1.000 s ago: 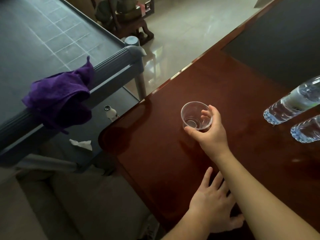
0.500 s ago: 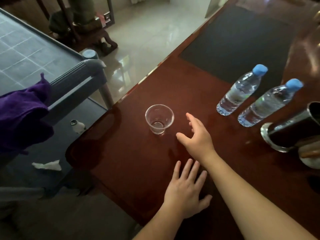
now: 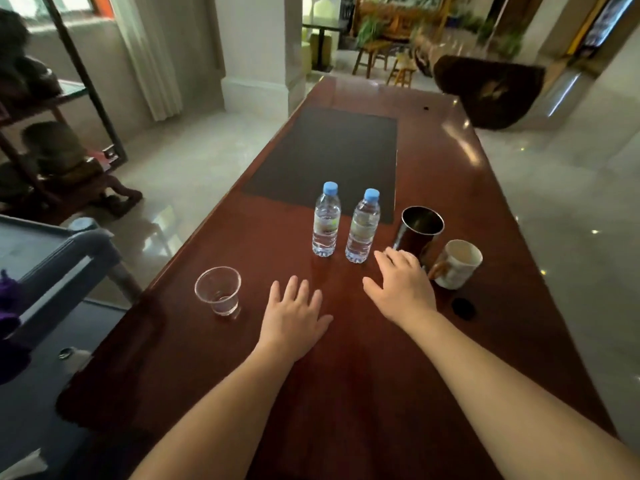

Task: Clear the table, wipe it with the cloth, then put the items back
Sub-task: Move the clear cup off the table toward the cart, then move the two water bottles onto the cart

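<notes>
Counter of glossy dark red wood, long, with a black mat laid further along. Clear plastic cup upright near the left edge, well apart from both hands. Two water bottles with blue caps upright side by side at the mat's near edge. Steel tumbler and ceramic mug just right of them, nearly touching. Left hand flat on the wood, fingers spread, empty. Right hand open, fingers loosely spread, just beside the tumbler, holding nothing. Purple cloth barely visible at the far left, off the counter
</notes>
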The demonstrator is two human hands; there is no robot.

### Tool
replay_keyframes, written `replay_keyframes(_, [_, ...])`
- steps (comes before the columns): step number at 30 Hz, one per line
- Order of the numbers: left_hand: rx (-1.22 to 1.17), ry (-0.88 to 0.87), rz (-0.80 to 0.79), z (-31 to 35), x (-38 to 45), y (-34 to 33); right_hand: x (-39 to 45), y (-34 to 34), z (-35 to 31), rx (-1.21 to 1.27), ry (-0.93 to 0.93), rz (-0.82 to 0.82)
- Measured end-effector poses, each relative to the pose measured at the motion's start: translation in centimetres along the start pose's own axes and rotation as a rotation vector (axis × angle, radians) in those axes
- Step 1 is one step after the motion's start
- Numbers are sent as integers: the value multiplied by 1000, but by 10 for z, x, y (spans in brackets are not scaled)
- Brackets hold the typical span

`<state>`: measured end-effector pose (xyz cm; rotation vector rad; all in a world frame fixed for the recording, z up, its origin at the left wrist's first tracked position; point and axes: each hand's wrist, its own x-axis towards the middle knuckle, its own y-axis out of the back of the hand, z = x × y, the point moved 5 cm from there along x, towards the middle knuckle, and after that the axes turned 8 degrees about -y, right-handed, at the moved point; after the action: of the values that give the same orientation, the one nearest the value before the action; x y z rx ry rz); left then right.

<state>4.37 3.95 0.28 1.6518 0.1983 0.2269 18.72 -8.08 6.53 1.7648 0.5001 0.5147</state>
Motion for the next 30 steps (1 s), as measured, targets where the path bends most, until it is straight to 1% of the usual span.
replay_keyframes(4, [44, 24, 95, -5, 16, 51, -10, 25, 20, -30, -41, 42])
replay_keyframes(7, [73, 31, 139, -4, 17, 69, -16, 34, 27, -42, -32, 64])
replay_keyframes(14, [73, 30, 141, 0, 18, 76, -16, 31, 30, -12, -29, 51])
replay_keyframes(18, [39, 47, 145, -11, 31, 71, -3, 22, 26, 45, -47, 28])
replay_keyframes(21, [-7, 59, 169, -23, 49, 65, 14, 15, 23, 158, -107, 15])
replay_keyframes(26, [-124, 122, 216, -48, 89, 49, 50, -5, 20, 390, -307, -2])
replay_keyframes(28, [-227, 157, 237, -59, 105, 40, 64, -17, 19, 491, -378, -23])
replay_keyframes(30, [-388, 210, 246, -70, 122, 28, 78, -31, 17, 607, -449, -40])
